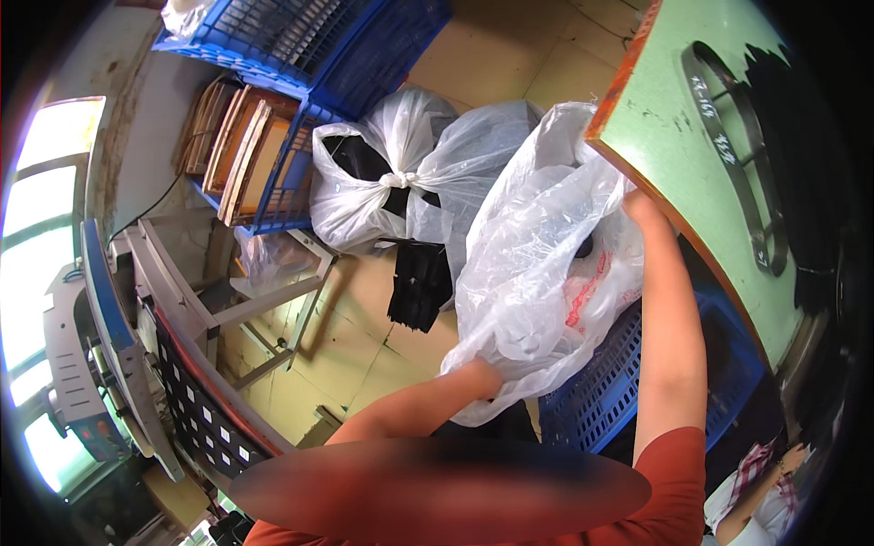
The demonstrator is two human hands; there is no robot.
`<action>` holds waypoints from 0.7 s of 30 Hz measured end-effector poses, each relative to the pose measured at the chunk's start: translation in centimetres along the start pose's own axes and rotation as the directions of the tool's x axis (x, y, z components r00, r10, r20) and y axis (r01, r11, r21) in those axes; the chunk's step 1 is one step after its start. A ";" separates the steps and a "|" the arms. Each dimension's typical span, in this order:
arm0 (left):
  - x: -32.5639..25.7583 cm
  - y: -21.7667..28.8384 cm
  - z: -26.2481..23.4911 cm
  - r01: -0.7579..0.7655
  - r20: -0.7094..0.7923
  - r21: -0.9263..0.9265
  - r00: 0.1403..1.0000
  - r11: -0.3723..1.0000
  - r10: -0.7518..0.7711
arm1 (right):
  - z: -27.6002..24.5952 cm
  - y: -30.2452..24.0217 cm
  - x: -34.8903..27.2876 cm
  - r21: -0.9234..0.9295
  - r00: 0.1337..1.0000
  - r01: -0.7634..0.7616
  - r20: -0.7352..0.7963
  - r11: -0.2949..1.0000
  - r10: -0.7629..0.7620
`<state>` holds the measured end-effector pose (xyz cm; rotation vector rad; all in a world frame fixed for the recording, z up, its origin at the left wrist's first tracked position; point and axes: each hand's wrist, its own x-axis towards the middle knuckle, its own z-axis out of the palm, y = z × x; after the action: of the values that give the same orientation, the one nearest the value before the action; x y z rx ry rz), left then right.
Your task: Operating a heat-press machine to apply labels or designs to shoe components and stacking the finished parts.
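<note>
A large translucent white plastic bag (523, 273) spreads before me, its mouth facing me, with red print on one side. Something dark shows through an opening in its folds. My left hand (481, 379) is closed on the near rim of the bag, its fingertips hidden in the plastic. Farther off, beside the green table's corner, my right hand (640, 207) grips the bag's right side; its fingers are mostly covered.
Knotted white bags (401, 177) of black material stand behind, with a black piece (419, 282) below them. Blue crates (291, 173) hold wooden frames at left. The green table (660, 118) carries a black strap loop (728, 136). Below is a blue basket (596, 391). A person (756, 496) is at lower right.
</note>
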<state>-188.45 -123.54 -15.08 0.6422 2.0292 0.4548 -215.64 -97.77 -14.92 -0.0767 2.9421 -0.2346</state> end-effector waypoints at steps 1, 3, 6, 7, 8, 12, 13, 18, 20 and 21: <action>0.7 -1.0 0.2 0.032 -0.135 -0.061 0.990 0.998 -0.040 | 1.3 -1.5 -0.3 -0.007 0.995 0.032 -0.094 0.999 -0.033; 4.1 -5.9 -1.4 0.095 -0.392 -0.183 0.906 0.979 -0.161 | 2.9 -6.4 -2.5 0.082 0.979 0.126 -0.174 0.989 -0.111; 3.5 -8.0 -6.4 0.296 -0.529 -0.109 0.791 0.949 -0.308 | 0.6 -8.6 -6.1 -0.240 0.962 0.069 0.273 0.968 -0.001; 1.7 -7.9 -11.3 0.335 -0.404 -0.430 0.759 0.839 -0.510 | 2.8 -5.1 -6.8 -0.443 0.913 0.159 0.407 0.883 0.040; 1.6 -7.5 -14.2 0.338 -0.228 -0.693 0.736 0.637 -0.638 | 7.8 2.6 -6.6 -0.475 0.918 0.138 0.391 0.869 0.067; 0.3 -8.3 -14.2 -0.023 -0.358 -0.494 0.916 0.869 -0.179 | 12.7 7.3 -9.0 0.296 0.990 -0.090 -0.074 0.951 0.117; -3.7 -7.1 -16.2 -0.239 -0.382 -0.588 0.924 0.773 -0.004 | 8.9 1.3 -9.4 0.050 0.962 -0.015 0.273 0.999 0.001; -7.1 -14.5 -17.1 -0.294 -0.488 -0.870 0.631 0.396 -0.603 | -0.2 -4.6 -12.0 0.276 0.883 0.140 0.399 0.951 -0.246; -5.4 -16.7 -15.8 0.684 -0.446 -0.217 0.565 0.696 -0.694 | -1.2 -6.1 -13.2 0.536 0.851 0.119 0.378 0.836 -0.364; -4.5 -20.6 -12.2 0.783 -0.454 -0.064 0.529 0.619 -0.717 | -1.6 -7.9 -13.6 0.542 0.850 0.124 0.374 0.831 -0.371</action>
<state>-202.37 -143.40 -17.23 -0.3620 2.5473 -0.1098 -202.32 -104.38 -9.63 -0.3971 2.2930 -0.8820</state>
